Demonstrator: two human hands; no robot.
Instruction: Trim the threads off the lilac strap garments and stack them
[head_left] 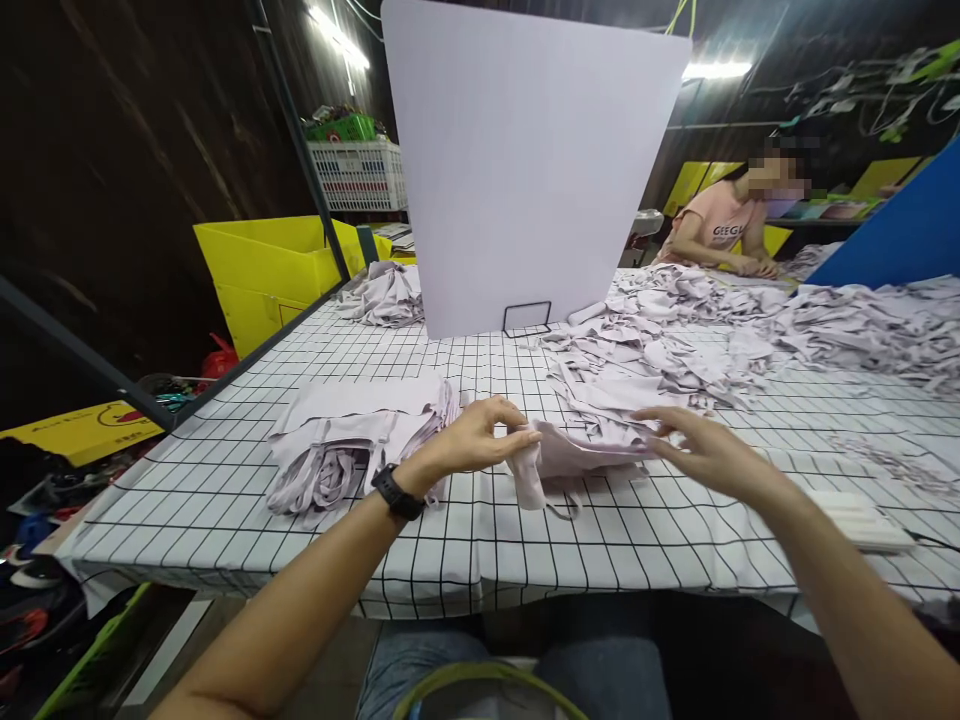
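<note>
A pale lilac garment piece (581,455) with a thin looped strap stretches between my two hands, just above the table's front half. My left hand (487,436), with a black band on the wrist, pinches its left end between thumb and fingers, and a folded flap hangs below. At its right end, my right hand (694,447) has thumb and fingers around the edge. Left of my left hand lies a neat stack of similar pale garments (360,425), their straps bunched toward me. Behind my right hand spreads a loose heap of the same cloth (660,350).
A checked cloth covers the table (442,550). A large pale board (525,160) stands upright behind the work. A white block with a cord (862,520) lies at right. Yellow bins (262,265) stand at left. Across the table, a person (724,225) handles cloth near a blue panel (900,235).
</note>
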